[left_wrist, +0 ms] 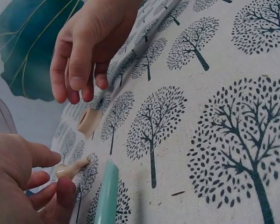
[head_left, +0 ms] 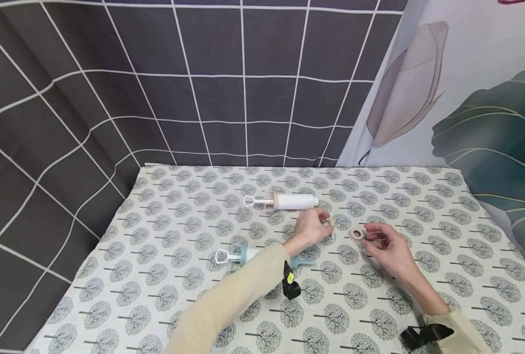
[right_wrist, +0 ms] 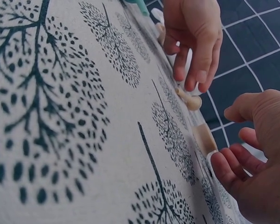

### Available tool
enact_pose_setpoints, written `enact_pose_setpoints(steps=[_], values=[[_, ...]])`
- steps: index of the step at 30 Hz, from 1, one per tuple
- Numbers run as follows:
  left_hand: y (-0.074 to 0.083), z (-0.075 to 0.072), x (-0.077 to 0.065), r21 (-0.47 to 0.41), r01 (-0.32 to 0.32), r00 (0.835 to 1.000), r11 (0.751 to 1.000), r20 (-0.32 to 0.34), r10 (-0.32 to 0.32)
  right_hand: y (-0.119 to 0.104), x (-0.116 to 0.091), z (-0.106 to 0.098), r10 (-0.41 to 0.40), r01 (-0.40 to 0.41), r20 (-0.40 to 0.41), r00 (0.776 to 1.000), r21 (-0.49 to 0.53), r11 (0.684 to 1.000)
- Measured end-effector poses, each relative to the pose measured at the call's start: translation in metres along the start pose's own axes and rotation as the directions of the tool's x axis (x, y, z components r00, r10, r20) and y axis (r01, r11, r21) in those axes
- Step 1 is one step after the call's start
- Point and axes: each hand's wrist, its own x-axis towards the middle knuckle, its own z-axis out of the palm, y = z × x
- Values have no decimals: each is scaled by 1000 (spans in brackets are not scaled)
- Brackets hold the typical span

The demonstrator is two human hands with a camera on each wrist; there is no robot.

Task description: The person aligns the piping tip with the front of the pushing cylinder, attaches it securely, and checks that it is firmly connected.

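Observation:
My left hand [head_left: 311,227] is over a small beige nozzle [left_wrist: 73,168] that lies on the cloth. Its thumb and fingers are spread loosely around the nozzle, with a gap to it in the right wrist view. To the right, my right hand [head_left: 389,250] holds its fingers apart beside a beige ring [right_wrist: 205,139]. The ring rests on the cloth right at the fingertips, none of which curl around it. Between the hands, the nozzle and ring lie a short way from each other.
A white plunger syringe with a beige collar [head_left: 295,201] lies behind my left hand. Under the left forearm is a second syringe with teal parts [head_left: 244,253], partly hidden by the sleeve. The tree-print cloth [head_left: 165,265] covers the table, and a dark checked curtain [head_left: 213,98] hangs behind.

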Motion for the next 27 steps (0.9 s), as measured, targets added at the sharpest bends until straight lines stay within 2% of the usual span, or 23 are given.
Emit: enact_pose_setpoints(steps=[12,17,27], values=[[0,9,0,61,-47,998,997,-32,49,1,4,-1,41,-40,26,999,-33,999],[1,12,1,77,-26,999,997,-31,29,4,5,0,28,-27,29,999,-59,998],[5,16,4,152,-20,998,988,-56,29,4,10,3,-32,34,26,999,-103,994]])
